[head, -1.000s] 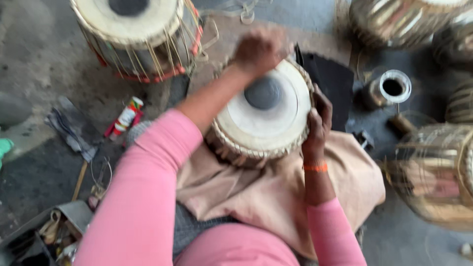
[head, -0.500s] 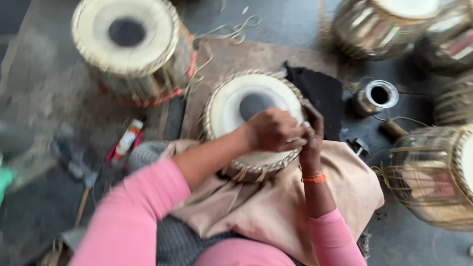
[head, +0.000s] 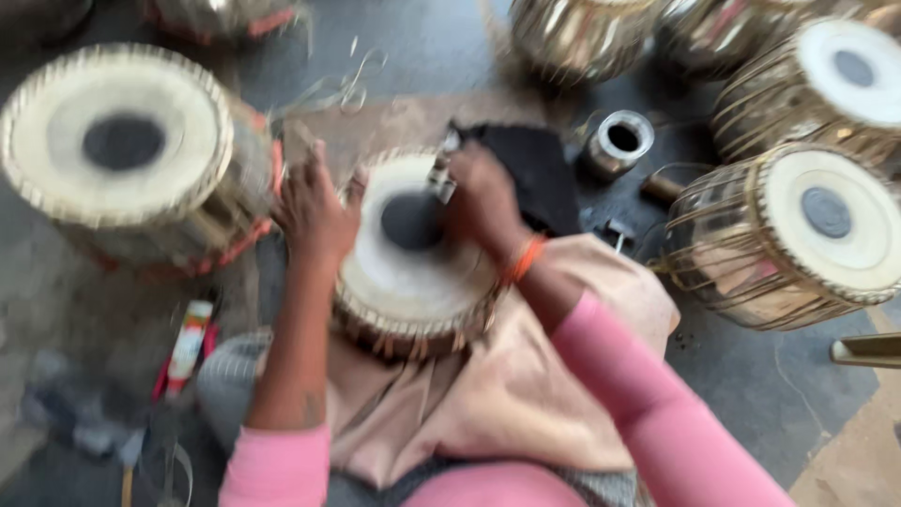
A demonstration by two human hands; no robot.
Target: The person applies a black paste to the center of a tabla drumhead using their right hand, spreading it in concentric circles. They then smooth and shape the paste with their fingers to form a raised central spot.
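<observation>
A small drum [head: 404, 272] with a pale skin and a black centre spot lies tilted on the beige cloth [head: 535, 394] over my lap. My left hand [head: 314, 211] clasps the drum's left rim. My right hand [head: 481, 192], with an orange band at the wrist, rests on the far side of the skin. Its fingers are closed on a small shiny metal piece [head: 439, 178] that is too blurred to tell more exactly. Both arms are in pink sleeves.
A larger drum [head: 122, 141] stands at the left, and several strapped drums [head: 817, 225] crowd the right and back. A metal cup [head: 619, 141] and a black cloth [head: 549, 174] lie behind the lap drum. A red-and-white tube [head: 190, 338] lies on the floor at the left.
My left hand has left the top of the skin and gone to the drum's left rim. My right hand has come from the right rim onto the skin. The view has swung.
</observation>
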